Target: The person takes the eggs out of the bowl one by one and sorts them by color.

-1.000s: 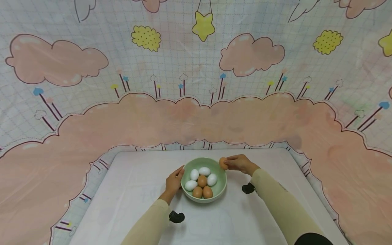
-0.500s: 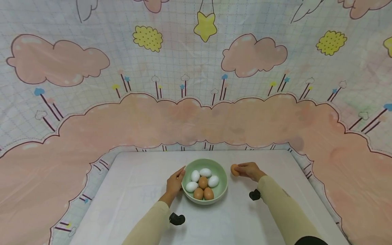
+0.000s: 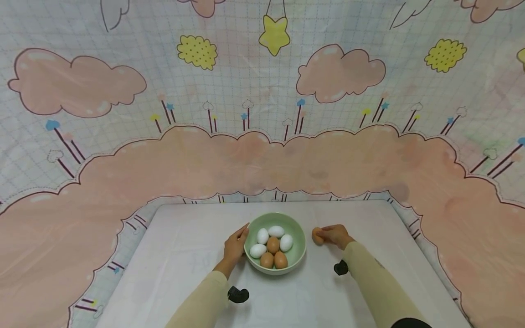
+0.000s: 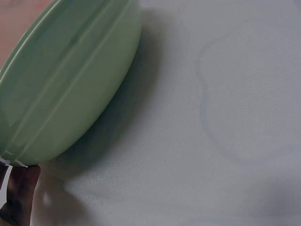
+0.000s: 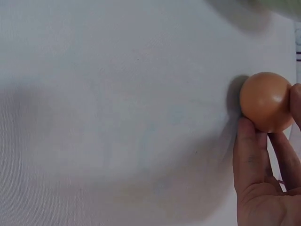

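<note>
Smooth oval brown egg [image 5: 265, 100] pinched in the right hand [image 3: 335, 235], moved clear of the round glossy green bowl [image 3: 298, 238] since a second ago, so reads as out. Bowl's just left of that grip, left hand [image 3: 235, 246] holding it, four white eggs [image 3: 258, 251] and three brown eggs [image 3: 280, 260] inside.

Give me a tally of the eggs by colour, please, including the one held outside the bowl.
White eggs: 4, all in the green bowl
Brown eggs: 4, three in the bowl and one in the right hand
Total: 8 eggs
</note>
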Demonstrator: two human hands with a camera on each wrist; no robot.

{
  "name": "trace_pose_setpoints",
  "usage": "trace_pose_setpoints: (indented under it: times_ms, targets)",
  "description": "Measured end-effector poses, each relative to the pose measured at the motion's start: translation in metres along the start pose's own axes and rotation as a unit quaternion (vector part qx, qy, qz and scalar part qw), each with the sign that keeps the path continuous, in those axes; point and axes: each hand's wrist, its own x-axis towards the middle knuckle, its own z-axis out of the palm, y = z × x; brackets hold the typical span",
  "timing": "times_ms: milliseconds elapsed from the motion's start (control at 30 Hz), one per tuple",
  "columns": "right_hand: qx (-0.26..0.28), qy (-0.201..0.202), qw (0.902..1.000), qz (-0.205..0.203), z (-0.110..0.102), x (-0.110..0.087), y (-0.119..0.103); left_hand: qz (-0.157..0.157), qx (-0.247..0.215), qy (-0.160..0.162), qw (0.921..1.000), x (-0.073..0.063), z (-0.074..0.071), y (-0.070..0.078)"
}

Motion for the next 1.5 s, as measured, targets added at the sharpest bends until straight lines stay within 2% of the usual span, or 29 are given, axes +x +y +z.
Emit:
trace_pose_setpoints:
  times_ms: [167,333,533,733,867,1033,1300,1500]
  targets:
    - [-0.012,0.019,0.9997,0.008,0.004,-0.009,-0.004,-0.001,-0.006,-0.004,1.0000,0.000,0.000,-0.001]
    - [-0.007,0.007,0.9999,0.004,0.003,-0.008,-0.004,0.002,-0.011,-0.007,0.9999,0.000,0.000,-0.001]
    - [0.012,0.009,0.9997,0.019,0.000,-0.006,-0.002,-0.006,-0.014,-0.009,0.9998,0.000,0.000,-0.002]
    - [-0.060,0.067,0.9959,0.012,-0.006,-0.012,-0.013,-0.007,-0.014,-0.010,0.9998,0.000,0.000,-0.001]
    - [-0.114,0.099,0.9879,-0.035,-0.003,-0.020,-0.027,-0.012,-0.012,-0.014,0.9998,0.000,0.000,-0.001]
    - [-0.128,0.107,0.9812,-0.096,0.013,-0.033,-0.042,-0.010,-0.009,-0.016,0.9998,0.000,0.000,-0.002]
    - [-0.158,0.087,0.9745,-0.134,0.049,-0.051,-0.050,-0.010,-0.006,-0.014,0.9998,0.000,0.001,-0.001]
    - [-0.160,0.106,0.9639,-0.185,0.062,-0.062,-0.049,-0.013,-0.005,-0.012,0.9998,0.000,0.001,-0.001]
